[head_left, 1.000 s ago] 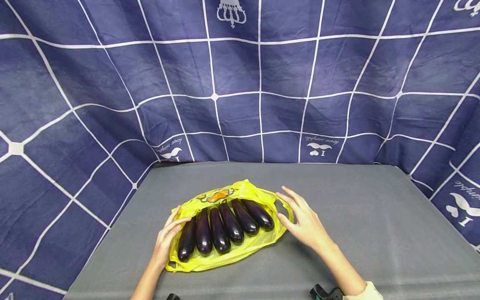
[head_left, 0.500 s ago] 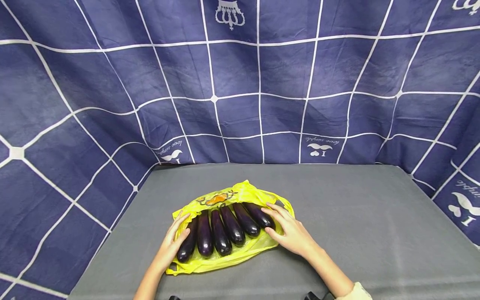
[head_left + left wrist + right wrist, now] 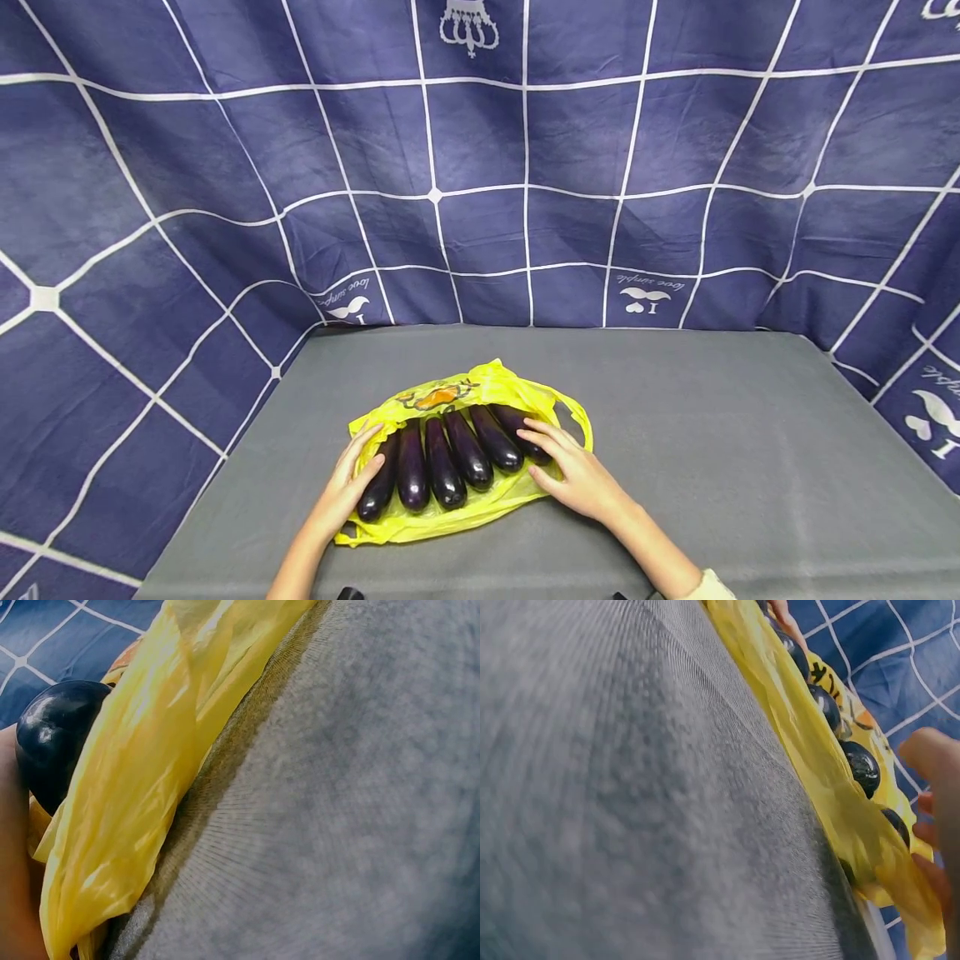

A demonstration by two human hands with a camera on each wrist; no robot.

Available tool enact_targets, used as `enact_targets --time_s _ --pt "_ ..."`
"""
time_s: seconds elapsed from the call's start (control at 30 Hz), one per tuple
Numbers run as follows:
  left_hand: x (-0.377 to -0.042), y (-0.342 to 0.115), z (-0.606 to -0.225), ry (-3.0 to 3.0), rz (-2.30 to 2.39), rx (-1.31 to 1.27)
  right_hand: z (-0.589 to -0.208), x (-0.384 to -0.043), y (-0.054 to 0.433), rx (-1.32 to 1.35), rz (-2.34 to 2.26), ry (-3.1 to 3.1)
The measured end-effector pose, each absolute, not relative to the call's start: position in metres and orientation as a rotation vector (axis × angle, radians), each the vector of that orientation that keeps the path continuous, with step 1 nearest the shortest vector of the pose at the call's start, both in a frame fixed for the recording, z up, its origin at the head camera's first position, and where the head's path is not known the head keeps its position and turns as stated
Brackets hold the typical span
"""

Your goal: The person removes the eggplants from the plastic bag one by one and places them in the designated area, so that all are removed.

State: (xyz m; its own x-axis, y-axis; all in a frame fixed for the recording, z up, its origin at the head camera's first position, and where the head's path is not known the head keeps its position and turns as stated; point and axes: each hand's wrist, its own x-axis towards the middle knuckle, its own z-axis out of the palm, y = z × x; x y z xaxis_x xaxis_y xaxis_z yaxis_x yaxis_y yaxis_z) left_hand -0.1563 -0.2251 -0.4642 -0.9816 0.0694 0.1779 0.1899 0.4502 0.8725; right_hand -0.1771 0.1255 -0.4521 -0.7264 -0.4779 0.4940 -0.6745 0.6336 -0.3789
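Several glossy dark purple eggplants (image 3: 447, 483) lie side by side in the mouth of a yellow plastic bag (image 3: 442, 528). My left hand (image 3: 341, 493) is at the bag's left side, its thumb by the leftmost eggplant (image 3: 378, 490) and its fingers along the yellow plastic. At the opposite end, my right hand (image 3: 576, 473) has its relaxed fingers over the rightmost eggplant (image 3: 512, 419), partly covering it. The left wrist view shows one rounded eggplant end (image 3: 56, 742) behind the bag's edge (image 3: 135, 795). In the right wrist view, right-hand fingers (image 3: 934, 761) hang beside the bag (image 3: 802, 757).
A grey cloth-covered table (image 3: 720, 433) lies under the bag. Blue curtains (image 3: 570, 142) with white grid lines rise along its back and sides. The bag's loop handle (image 3: 583, 417) sticks out on the right. Black wrist gear (image 3: 350, 593) shows at the bottom edge.
My right hand has moved left from the bag's right handle onto the rightmost eggplant. My left thumb has come down over the leftmost eggplant. The bag stays about where it was.
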Motion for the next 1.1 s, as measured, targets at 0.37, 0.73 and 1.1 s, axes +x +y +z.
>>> enact_targets --time_s 0.37,0.73,1.1 --pt "-0.158 -0.227 -0.465 -2.586 -1.574 -0.211 -0.461 -0.179 0.125 0.741 0.871 -2.670" --pt "-0.154 -0.227 -0.465 -2.594 -1.591 -0.189 -0.466 -0.179 0.124 0.734 0.883 -2.670" --pt "-0.160 -0.226 -0.466 -2.565 -1.605 -0.235 -0.459 -0.177 0.124 0.687 0.953 -2.672"
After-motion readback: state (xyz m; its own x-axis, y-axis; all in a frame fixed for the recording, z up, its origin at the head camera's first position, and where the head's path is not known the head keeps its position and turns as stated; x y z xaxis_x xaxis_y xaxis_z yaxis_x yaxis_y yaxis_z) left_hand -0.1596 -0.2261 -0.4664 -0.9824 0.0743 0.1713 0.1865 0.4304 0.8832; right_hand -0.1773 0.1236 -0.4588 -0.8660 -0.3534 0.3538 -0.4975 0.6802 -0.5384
